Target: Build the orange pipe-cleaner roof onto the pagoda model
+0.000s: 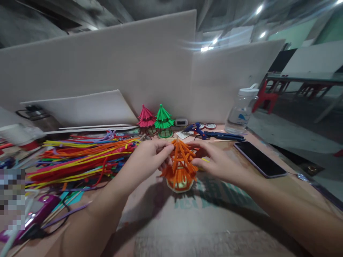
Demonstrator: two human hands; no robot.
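A small orange pagoda model (180, 166) made of fuzzy pipe cleaners stands in front of me on a pale base. Its tiered roof rises to a point with a stick tip showing. My left hand (154, 155) pinches the upper roof from the left, thumb and fingers closed at its strips. From the other side my right hand (211, 159) curls around the roof, its thumb against the lower tier and its fingertips partly hidden behind. A bit of yellow shows by the right thumb. Behind stand a pink pagoda (146, 117) and a green pagoda (163, 119).
Bundles of coloured pipe cleaners (88, 153) cover the table's left side. A blue glue gun (197, 130) and a water bottle (239, 113) stand at the back, a phone (259, 159) at right. A purple device (40, 214) with a cord lies front left. White boards (107, 67) wall the back.
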